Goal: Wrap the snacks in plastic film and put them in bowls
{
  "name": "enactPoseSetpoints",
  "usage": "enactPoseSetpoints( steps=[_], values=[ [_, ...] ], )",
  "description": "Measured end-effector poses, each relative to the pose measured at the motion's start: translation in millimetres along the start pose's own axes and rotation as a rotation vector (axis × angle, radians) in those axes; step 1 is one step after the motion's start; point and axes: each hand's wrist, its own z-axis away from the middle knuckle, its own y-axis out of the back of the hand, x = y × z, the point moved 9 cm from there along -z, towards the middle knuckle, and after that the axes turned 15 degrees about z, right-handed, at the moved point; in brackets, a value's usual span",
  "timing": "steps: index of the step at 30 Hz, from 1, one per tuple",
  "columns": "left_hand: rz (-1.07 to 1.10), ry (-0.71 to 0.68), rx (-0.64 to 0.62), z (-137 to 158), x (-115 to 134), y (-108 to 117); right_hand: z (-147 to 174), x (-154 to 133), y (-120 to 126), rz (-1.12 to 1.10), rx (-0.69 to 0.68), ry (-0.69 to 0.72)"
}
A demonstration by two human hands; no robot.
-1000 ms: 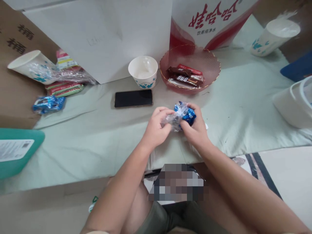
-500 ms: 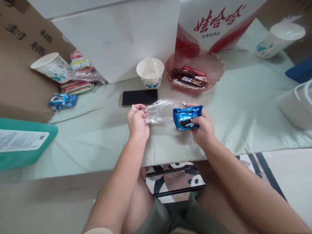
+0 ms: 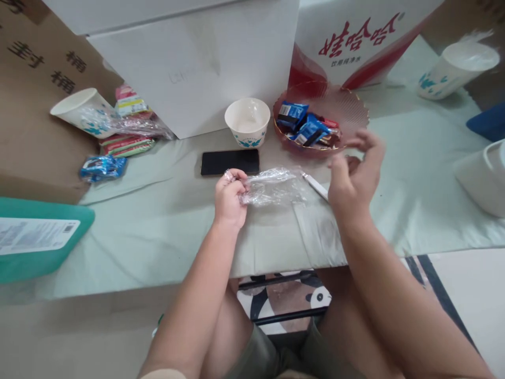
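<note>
My left hand (image 3: 231, 199) is closed on a crumpled clear plastic bag (image 3: 276, 185), which stretches out to the right above the table. My right hand (image 3: 357, 176), somewhat blurred, has its fingers apart and nothing in them, just in front of the pink glass bowl (image 3: 347, 118). Inside the bowl, blue snack packets (image 3: 311, 130) lie on top of red and brown wrapped bars (image 3: 332, 126). A white stick-like thing (image 3: 315, 185) rests on the cloth, its near end hidden by my right hand.
A black phone (image 3: 230, 162) and a paper cup (image 3: 248, 122) stand beyond the bag. White boxes (image 3: 189, 79) line the back. At left are a tipped cup (image 3: 84, 113), wrapped snacks (image 3: 103, 167) and a green container (image 3: 43, 237). A white bucket (image 3: 481, 176) is at right.
The blue packets have gone from my right hand into the bowl. That hand has opened and moved right, uncovering the white stick-like thing. My left hand still holds the bag.
</note>
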Motion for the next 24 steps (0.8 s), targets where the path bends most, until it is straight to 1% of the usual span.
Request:
enactPoseSetpoints(
  steps=[1, 3, 5, 7, 9, 11, 14, 17, 19, 21, 24],
  values=[
    [0.001, 0.027, -0.037, 1, 1, -4, 11, -1, -4, 0.029, -0.020, 0.028],
    [0.020, 0.100, -0.132, 4, 1, -13, 31, -6, -18, 0.051, -0.124, 0.093],
    [0.052, 0.198, -0.237, 10, -1, -23, 42, -8, -32, 0.037, -0.219, 0.125],
    [0.067, 0.297, -0.327, 18, -4, -31, 42, -3, -37, -0.022, -0.239, 0.080],
    [0.052, 0.366, -0.379, 23, -8, -34, 35, 6, -40, -0.103, -0.258, -0.034],
    [0.008, 0.385, -0.388, 24, -11, -31, 30, 17, -41, -0.156, -0.293, -0.180],
    [-0.075, 0.307, -0.344, 17, -6, -20, 27, 25, -32, -0.223, -0.268, -0.351],
    [-0.162, 0.228, -0.278, 9, 2, -7, 29, 32, -24, -0.320, -0.215, -0.459],
    [-0.220, 0.219, -0.247, 6, 5, -2, 32, 40, -23, -0.364, -0.199, -0.540],
    [-0.268, 0.230, -0.244, 6, 7, 0, 33, 47, -20, -0.391, -0.163, -0.604],
    [-0.322, 0.229, -0.255, 3, 7, 2, 31, 52, -15, -0.423, -0.083, -0.652]
  ],
)
